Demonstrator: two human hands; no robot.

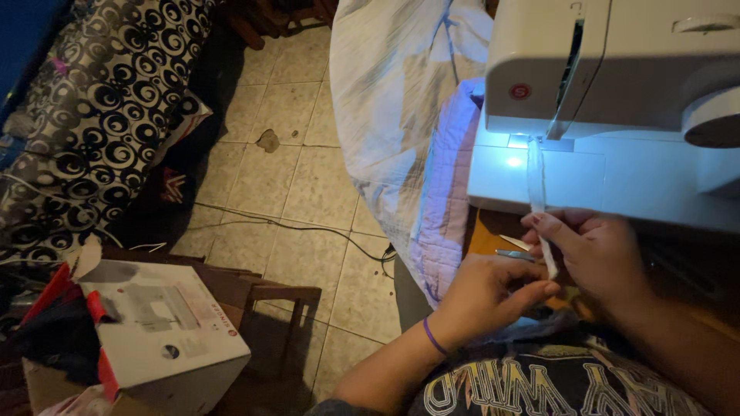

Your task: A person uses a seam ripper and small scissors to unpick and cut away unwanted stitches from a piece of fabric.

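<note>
1. I pinch a narrow white strip (537, 185) of fabric or ribbon in my right hand (597, 250); it runs up at twelve o'clock from my fingers to the lit plate under the needle of the white sewing machine (617, 100). Where the strip ends under the machine I cannot make out, because the lamp's glare washes it out.
2. My left hand (486, 296) is curled, thumb tip meeting the strip's lower end; small scissors (515, 253) lie just above its knuckles, and whether I grip them or they rest on the table I cannot tell. A purple band (433, 337) circles that wrist.
3. The machine is cut off at the top and right edges of the view, and the wooden table (487, 235) beneath it shows only as a small orange patch at nine o'clock from my hands.
4. A pale quilted cloth (401, 115) hangs off the table at ten o'clock, down toward the floor.
5. The floor is beige tile (308, 192), dim, with a thin cable (308, 228) trailing across it.
6. At eight o'clock sits a white and red cardboard box (166, 331); dark cloth shows beside it, and its contents are too dark to tell.
7. At ten o'clock, far off, lies black fabric with white swirls (100, 100).
</note>
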